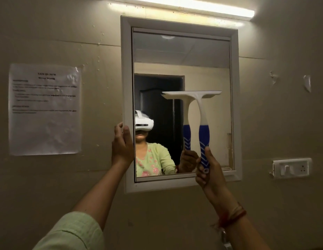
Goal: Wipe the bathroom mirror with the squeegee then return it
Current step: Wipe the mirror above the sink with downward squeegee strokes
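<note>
A white-framed mirror [180, 56] hangs on the beige wall straight ahead. My right hand [208, 171] grips the blue lower handle of a white and blue squeegee [202, 112], held upright with its blade at the glass at mid-height on the mirror's right half. The squeegee's reflection shows just left of it. My left hand [121, 143] clasps the left side of the mirror frame, fingers wrapped round its edge. The glass reflects a person with a white headset and a dark doorway.
A printed paper sheet [45, 109] is taped to the wall at the left. A tube light [184, 4] glows above the mirror. A white switch and socket plate [291, 167] sits on the wall at the lower right.
</note>
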Motion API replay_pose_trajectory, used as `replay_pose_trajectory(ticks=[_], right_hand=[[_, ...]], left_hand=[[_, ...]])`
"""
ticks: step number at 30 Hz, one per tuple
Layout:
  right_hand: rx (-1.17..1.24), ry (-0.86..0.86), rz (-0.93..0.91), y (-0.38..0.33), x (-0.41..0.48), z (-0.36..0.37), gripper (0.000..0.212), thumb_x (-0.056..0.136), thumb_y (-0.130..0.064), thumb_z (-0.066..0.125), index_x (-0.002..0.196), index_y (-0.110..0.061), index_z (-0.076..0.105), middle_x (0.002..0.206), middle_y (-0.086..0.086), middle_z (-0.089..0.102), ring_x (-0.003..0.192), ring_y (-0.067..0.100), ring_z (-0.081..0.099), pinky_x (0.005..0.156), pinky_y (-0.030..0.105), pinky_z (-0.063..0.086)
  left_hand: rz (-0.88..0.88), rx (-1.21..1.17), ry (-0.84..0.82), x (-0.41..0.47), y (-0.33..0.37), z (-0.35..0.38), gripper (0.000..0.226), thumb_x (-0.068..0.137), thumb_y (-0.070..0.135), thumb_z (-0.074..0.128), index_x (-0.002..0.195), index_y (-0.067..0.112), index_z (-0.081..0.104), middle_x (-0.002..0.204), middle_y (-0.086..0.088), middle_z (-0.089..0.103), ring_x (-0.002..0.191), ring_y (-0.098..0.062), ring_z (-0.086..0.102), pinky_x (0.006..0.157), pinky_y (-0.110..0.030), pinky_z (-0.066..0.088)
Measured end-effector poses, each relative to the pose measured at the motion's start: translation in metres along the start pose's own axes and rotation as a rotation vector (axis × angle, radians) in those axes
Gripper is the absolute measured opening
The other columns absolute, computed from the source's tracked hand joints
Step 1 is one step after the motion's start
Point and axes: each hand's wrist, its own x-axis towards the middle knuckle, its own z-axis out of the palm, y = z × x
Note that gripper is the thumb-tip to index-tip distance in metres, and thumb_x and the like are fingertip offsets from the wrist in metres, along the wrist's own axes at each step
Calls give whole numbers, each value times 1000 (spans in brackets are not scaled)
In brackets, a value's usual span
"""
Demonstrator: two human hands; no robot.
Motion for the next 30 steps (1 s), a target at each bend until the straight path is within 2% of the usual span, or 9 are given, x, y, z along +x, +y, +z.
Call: replay_pose_trajectory(ticks=[3,6,11,14,18,22,26,30], right_hand=[[-9,38,14,1,0,-2,44,79,-58,51,62,-20,66,44,-7,44,32,4,35,31,15,26],[-24,77,43,16,-10,-13,43,78,-57,53,68,-16,60,47,-5,43,34,5,34,32,16,26],[-9,56,71,27,-19,-19,42,77,-57,54,66,-18,67,45,-5,42,33,5,31,32,16,24],[-22,27,32,11,-6,-11,41,79,-57,52,67,-22,69,45,-7,44,33,4,32,32,15,24],[-21,34,34,4,1,-10,43,74,-60,54,67,-19,66,44,-7,44,33,3,33,32,15,25],[-20,72,107,32,-18,-25,44,74,-58,55,73,-14,59,47,-5,42,33,5,32,32,16,23],[62,104,217,57,-42,-32,41,73,-53,57,77,-13,52,43,-4,39,30,5,30,31,13,22],[79,74,188,46,-34,-18,40,72,-53,58,72,-13,54,44,-5,40,32,5,30,32,14,22]], left_hand=[[1,7,1,-1,1,-1,52,92,47,21,115,7,44,93,-14,60,88,-31,57,71,-27,32],[-5,9,6,0,1,0,54,91,49,20,115,6,44,94,-16,59,88,-31,56,73,-28,33],[-7,16,12,0,1,1,51,91,48,21,114,9,44,91,-7,56,86,-25,54,71,-26,31],[-7,25,23,0,1,1,53,90,48,20,111,6,45,90,-11,57,83,-24,53,69,-26,31],[-6,28,26,-1,2,1,52,91,49,20,110,8,45,81,0,52,76,-19,51,67,-27,31],[4,33,28,-1,2,1,52,91,48,20,110,6,45,69,13,46,65,-10,46,59,-25,28],[4,47,37,0,1,2,47,93,45,22,110,7,45,73,5,48,69,-16,48,61,-25,28],[20,51,46,-1,2,2,43,94,41,23,109,7,46,75,4,48,72,-18,48,61,-24,28]])
